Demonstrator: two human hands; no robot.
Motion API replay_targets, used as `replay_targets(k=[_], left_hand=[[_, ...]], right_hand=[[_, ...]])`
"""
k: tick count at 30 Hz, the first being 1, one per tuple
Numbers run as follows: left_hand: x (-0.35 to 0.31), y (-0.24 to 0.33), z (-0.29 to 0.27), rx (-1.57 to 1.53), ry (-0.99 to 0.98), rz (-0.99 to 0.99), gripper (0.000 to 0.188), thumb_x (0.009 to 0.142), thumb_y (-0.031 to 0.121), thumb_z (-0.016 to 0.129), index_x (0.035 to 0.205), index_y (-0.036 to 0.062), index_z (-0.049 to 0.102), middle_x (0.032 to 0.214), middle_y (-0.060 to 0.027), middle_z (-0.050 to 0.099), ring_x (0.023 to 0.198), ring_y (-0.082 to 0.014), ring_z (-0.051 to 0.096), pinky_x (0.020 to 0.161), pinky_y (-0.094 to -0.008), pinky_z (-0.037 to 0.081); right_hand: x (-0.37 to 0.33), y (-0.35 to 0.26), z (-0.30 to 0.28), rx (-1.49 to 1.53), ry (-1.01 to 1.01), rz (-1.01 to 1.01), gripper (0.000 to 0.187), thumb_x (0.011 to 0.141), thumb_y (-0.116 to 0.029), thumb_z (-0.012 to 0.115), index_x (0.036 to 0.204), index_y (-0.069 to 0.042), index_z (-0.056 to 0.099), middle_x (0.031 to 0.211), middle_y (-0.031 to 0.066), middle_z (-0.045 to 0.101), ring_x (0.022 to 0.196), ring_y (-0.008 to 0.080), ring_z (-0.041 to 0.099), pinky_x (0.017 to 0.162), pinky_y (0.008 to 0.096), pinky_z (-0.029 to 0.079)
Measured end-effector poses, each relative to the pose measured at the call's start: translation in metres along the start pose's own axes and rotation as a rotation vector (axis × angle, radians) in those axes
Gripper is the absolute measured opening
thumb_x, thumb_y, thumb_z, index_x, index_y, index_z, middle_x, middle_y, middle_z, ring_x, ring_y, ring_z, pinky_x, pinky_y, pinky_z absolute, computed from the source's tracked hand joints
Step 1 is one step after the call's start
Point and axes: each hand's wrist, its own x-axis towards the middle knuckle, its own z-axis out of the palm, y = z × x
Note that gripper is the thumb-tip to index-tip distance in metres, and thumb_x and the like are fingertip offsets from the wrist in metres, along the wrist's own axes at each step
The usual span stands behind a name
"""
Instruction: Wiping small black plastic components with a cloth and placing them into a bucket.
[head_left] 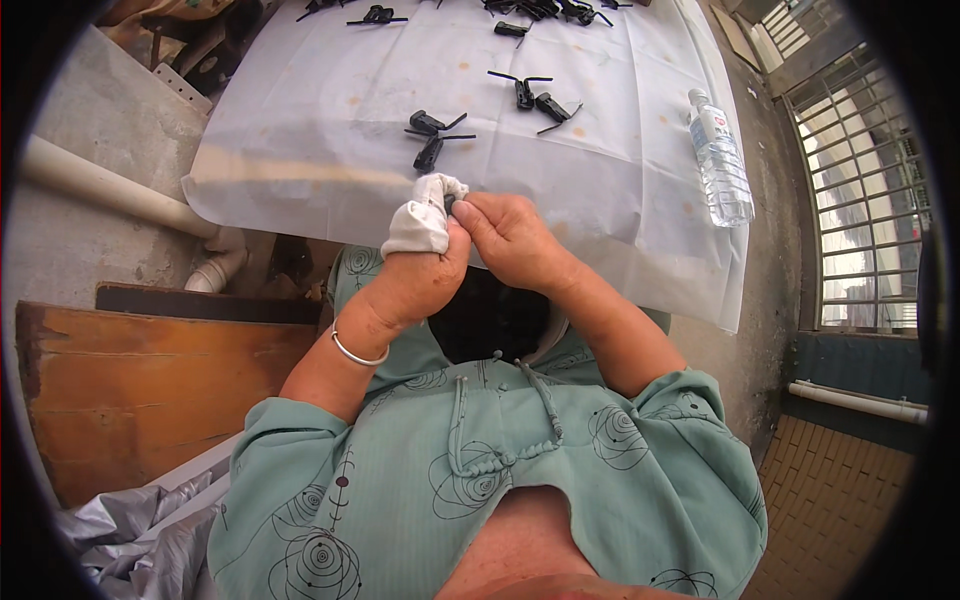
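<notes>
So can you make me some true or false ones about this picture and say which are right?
1. A white cloth is on the left hand. True.
2. The right hand holds the bottle. False: the right hand is up against the left hand, and the bottle is on the table.
3. A bracelet is on the left arm. True.
4. The shirt is red. False: the shirt is green.
5. Some black pieces lie on the table. True.
</notes>
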Motion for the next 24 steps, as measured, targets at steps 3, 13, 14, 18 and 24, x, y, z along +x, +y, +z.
replay_targets(k=[3,13,14,18,24], left_hand=[[-0.008,0.004,-0.006,-0.075,-0.117,-0.17,0.023,0.08,0.004,0.045,0.101,-0.0026,0.047,0.087,-0.0178,0.055,0.078,-0.0303,0.055,0.071,-0.035,0.045],[-0.011,-0.009,-0.015,0.051,-0.411,-0.042,0.035,0.085,0.014,0.054,0.117,0.0017,0.051,0.107,-0.0163,0.056,0.094,-0.0268,0.055,0.08,-0.0317,0.044],[-0.008,-0.01,-0.017,0.021,-0.393,-0.124,0.03,0.088,0.013,0.052,0.116,-0.0001,0.051,0.105,-0.0111,0.058,0.082,-0.0183,0.061,0.068,-0.0261,0.049],[-0.008,-0.018,-0.02,-0.392,-0.154,-0.433,0.024,0.093,0.016,0.044,0.109,-0.0001,0.053,0.09,-0.0054,0.058,0.062,-0.0088,0.059,0.048,-0.0201,0.043],[0.007,-0.027,-0.02,-0.977,0.032,-0.567,0.021,0.094,0.017,0.045,0.108,0.0022,0.052,0.093,-0.0065,0.061,0.062,-0.0099,0.058,0.045,-0.0194,0.041]], right_hand=[[-0.004,0.006,-0.003,0.038,-0.089,0.023,0.028,0.092,-0.021,0.047,0.079,0.002,0.056,0.061,0.0073,0.052,0.06,0.0116,0.045,0.057,0.0299,0.041],[0.094,0.033,-0.043,-0.699,0.203,-0.145,0.015,0.083,-0.017,0.052,0.092,-0.006,0.059,0.076,0.0169,0.062,0.073,0.0359,0.058,0.066,0.041,0.046],[0.1,0.035,-0.044,-0.75,0.079,-0.156,0.016,0.083,-0.017,0.052,0.094,-0.008,0.059,0.078,0.0167,0.063,0.076,0.036,0.059,0.068,0.0424,0.047],[0.089,0.034,-0.055,-0.716,0.009,-0.184,0.015,0.081,-0.013,0.054,0.094,-0.007,0.06,0.079,0.0155,0.063,0.074,0.0338,0.06,0.067,0.0406,0.047],[0.021,0.008,-0.038,-0.267,0.023,-0.284,0.011,0.076,-0.007,0.064,0.085,-0.002,0.061,0.069,0.0115,0.058,0.058,0.0236,0.054,0.054,0.0306,0.044]])
